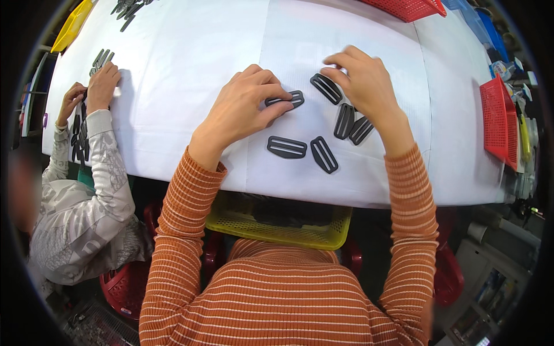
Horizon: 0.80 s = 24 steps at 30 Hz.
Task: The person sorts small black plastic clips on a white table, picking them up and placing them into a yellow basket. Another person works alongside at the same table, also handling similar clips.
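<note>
Hazard: black slide buckles close to the near edge of the tabletop [173, 69].
Left hand [242, 109] pinches one buckle [284, 99]; right hand [360, 78], fingers spread, presses on others. A sideways sweep could push the nearest buckle [324, 154] off the edge.

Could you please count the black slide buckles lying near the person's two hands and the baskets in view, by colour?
Black slide buckles: 6
Red baskets: 2
Yellow baskets: 2
Total: 10

White-covered table [190, 52], red stools [124, 288]
</note>
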Each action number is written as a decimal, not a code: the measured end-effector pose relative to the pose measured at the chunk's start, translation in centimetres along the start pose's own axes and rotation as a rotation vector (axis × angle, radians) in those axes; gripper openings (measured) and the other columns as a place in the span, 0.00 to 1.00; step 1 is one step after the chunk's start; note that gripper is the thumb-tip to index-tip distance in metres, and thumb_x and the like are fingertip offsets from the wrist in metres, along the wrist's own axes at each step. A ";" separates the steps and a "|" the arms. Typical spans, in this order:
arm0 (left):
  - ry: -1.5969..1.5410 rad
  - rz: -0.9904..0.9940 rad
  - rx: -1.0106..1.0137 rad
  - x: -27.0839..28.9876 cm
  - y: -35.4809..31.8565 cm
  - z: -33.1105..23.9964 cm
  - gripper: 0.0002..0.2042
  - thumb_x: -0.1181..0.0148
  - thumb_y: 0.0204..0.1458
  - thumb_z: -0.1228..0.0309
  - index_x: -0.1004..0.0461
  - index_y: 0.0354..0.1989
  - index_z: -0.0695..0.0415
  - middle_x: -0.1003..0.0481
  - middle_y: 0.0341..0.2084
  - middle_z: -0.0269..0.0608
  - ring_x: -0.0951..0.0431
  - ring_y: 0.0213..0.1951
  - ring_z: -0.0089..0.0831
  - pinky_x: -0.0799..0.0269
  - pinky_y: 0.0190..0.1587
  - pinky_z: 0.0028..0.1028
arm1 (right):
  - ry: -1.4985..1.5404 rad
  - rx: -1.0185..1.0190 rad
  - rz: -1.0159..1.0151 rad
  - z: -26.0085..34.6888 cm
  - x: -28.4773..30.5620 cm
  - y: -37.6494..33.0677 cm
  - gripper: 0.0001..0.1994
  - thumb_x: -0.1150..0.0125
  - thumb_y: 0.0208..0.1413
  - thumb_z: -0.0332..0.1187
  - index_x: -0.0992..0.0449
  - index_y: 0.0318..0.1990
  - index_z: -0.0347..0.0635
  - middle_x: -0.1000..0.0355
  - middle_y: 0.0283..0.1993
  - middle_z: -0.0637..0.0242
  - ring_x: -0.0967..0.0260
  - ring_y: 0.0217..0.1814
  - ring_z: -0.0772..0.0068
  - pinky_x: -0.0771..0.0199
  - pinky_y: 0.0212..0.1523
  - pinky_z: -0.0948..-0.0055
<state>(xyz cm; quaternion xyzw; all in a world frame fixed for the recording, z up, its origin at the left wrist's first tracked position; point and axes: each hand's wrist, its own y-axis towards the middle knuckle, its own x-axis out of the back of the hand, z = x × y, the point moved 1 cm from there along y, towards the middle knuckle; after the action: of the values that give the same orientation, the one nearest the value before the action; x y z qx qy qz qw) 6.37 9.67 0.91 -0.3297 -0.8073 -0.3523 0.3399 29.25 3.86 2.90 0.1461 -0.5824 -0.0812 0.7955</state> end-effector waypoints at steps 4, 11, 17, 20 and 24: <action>0.053 -0.033 0.054 -0.1 -0.5 -0.1 0.06 0.34 0.50 0.68 0.19 0.30 0.58 0.24 0.29 0.35 0.27 0.37 0.32 0.30 0.40 0.32 | -0.236 -0.188 -0.042 3.7 0.5 -5.9 0.13 0.31 0.49 0.43 0.20 0.33 0.44 0.27 0.28 0.67 0.29 0.34 0.66 0.40 0.40 0.64; 0.015 -0.089 0.023 -0.3 -0.3 -0.3 0.04 0.36 0.51 0.74 0.20 0.33 0.61 0.23 0.31 0.38 0.26 0.35 0.33 0.29 0.37 0.30 | -0.457 -0.216 -0.108 6.5 -0.7 -9.6 0.09 0.31 0.45 0.36 0.22 0.31 0.43 0.30 0.29 0.68 0.33 0.35 0.68 0.41 0.41 0.64; 0.003 -0.074 0.032 -0.3 -0.2 -0.4 0.04 0.37 0.52 0.76 0.20 0.34 0.60 0.22 0.33 0.38 0.25 0.36 0.33 0.28 0.38 0.30 | -0.472 -0.174 -0.189 5.5 -0.8 -9.9 0.04 0.33 0.44 0.30 0.23 0.28 0.45 0.33 0.24 0.69 0.35 0.28 0.69 0.39 0.42 0.64; 0.009 -0.075 0.039 -0.4 -0.2 -0.3 0.04 0.38 0.52 0.76 0.20 0.35 0.60 0.22 0.33 0.38 0.25 0.36 0.33 0.28 0.38 0.29 | -0.386 -0.168 -0.201 5.6 0.1 -10.0 0.04 0.33 0.46 0.30 0.21 0.29 0.44 0.30 0.26 0.68 0.32 0.29 0.68 0.38 0.40 0.65; -0.010 -0.112 0.055 -0.7 -0.7 -0.2 0.04 0.38 0.53 0.74 0.20 0.34 0.59 0.23 0.31 0.37 0.25 0.35 0.34 0.28 0.39 0.31 | 0.238 -0.419 0.044 5.6 1.5 -9.7 0.05 0.35 0.50 0.29 0.18 0.35 0.42 0.24 0.33 0.68 0.28 0.35 0.67 0.31 0.39 0.66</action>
<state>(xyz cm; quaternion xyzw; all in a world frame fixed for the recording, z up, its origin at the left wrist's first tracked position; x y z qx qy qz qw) 6.25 8.90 0.22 -0.2764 -0.8355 -0.3468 0.3244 24.80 -6.51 2.60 -0.0263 -0.4582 -0.1653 0.8730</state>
